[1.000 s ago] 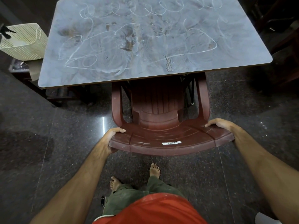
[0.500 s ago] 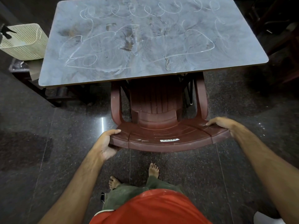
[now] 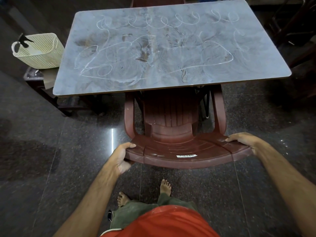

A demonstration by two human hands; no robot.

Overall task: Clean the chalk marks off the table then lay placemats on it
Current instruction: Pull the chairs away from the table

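Starting at the left, I see a cream slatted basket point(image 3: 38, 50) sitting on a low stand just beside the tabletop's point(image 3: 248, 53) left edge; if the chair swings wide that way I think it could clip the stand. My left hand point(image 3: 122, 155) is curled round the left corner of the brown plastic chair's point(image 3: 171, 115) backrest, thumb on top and fingers under the rim. The chair's seat is tucked under the near edge of the tabletop, so I judge a lift or a crooked pull could knock an armrest into the underside and jolt it. My bare feet stand right behind the chair; dragging it straight back risks a leg landing on a toe. The chalk marks point(image 3: 153, 53) cover the whole tabletop, uncleaned, and I see no placemats. My right hand point(image 3: 242, 140) wraps the right corner; uneven pulling would twist the chair.
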